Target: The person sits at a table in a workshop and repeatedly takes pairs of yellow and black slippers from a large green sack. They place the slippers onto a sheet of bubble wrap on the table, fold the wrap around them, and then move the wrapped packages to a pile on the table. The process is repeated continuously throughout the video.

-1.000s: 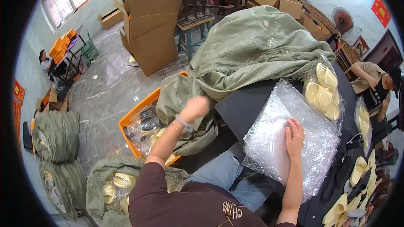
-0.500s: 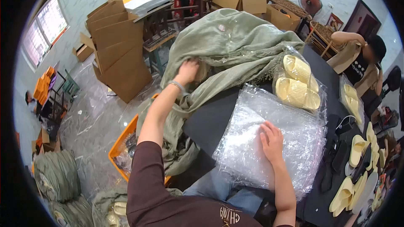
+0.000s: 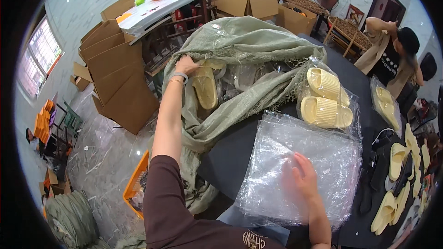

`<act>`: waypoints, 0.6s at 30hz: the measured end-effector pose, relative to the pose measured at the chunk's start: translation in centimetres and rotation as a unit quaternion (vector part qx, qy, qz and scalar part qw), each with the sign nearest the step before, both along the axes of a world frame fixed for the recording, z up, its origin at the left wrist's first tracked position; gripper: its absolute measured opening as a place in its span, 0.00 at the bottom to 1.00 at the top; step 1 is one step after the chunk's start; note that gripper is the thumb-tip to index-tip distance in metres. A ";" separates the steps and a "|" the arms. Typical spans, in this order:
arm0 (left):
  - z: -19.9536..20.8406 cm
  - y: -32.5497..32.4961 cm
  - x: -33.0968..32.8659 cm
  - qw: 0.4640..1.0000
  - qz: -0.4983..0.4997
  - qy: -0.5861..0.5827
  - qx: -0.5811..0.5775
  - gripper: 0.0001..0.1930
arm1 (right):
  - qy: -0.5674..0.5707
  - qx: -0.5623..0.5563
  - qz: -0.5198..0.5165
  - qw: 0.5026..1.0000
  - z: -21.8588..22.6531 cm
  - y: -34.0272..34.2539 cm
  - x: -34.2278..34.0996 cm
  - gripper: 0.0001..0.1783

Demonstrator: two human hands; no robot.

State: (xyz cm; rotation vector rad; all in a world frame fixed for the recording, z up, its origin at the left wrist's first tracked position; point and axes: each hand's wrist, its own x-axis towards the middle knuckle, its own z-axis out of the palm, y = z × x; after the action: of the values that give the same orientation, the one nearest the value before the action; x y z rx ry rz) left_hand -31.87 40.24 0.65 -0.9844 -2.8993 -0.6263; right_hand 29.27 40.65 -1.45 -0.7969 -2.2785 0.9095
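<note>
My left hand (image 3: 187,65) is closed on the edge of a green woven sack (image 3: 240,30) at its mouth. Right beside its fingertips, inside the sack, lies a pale yellow slipper (image 3: 206,90). More slippers in clear wrapping (image 3: 247,74) show deeper in the mouth, partly hidden by folds. Over a stack of clear plastic bags (image 3: 272,170) on the dark table (image 3: 226,157), my right hand (image 3: 305,175) is open, fingers apart and slightly blurred. Beyond the stack sits a bagged pair of yellow slippers (image 3: 323,110).
Loose yellow slippers (image 3: 397,161) and black straps (image 3: 369,180) lie along the table's right side. A person (image 3: 397,60) is beyond them. Folded cartons (image 3: 115,74) lean at left. An orange crate (image 3: 137,182) and a stuffed sack (image 3: 71,216) are on the floor.
My left hand has moved left and up, and the sack's mouth is wider, uncovering the slippers inside. My right hand stays over the plastic bags, its fingers slightly shifted.
</note>
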 end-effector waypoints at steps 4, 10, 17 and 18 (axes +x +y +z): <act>-0.6 -0.7 -1.5 0.957 -0.027 0.271 -0.096 0.20 | 0.035 -0.028 -0.033 0.998 1.6 0.2 1.3 0.18; 0.0 -3.1 -0.1 0.951 -0.072 0.298 -0.038 0.08 | -0.148 0.173 0.036 0.973 4.9 -2.0 2.0 0.16; 1.7 -3.2 2.2 0.926 -0.103 0.364 0.014 0.12 | -0.071 0.216 0.066 0.971 6.9 1.9 -3.3 0.13; 1.6 -3.1 1.8 0.922 -0.104 0.372 0.024 0.12 | -0.041 0.231 0.074 0.969 7.4 2.6 -5.5 0.12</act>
State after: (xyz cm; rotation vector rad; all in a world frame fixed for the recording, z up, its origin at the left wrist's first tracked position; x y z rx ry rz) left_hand -30.11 37.11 2.29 -1.2021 -2.1217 -0.2372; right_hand 23.81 43.26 5.90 -0.4693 -2.5083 0.3778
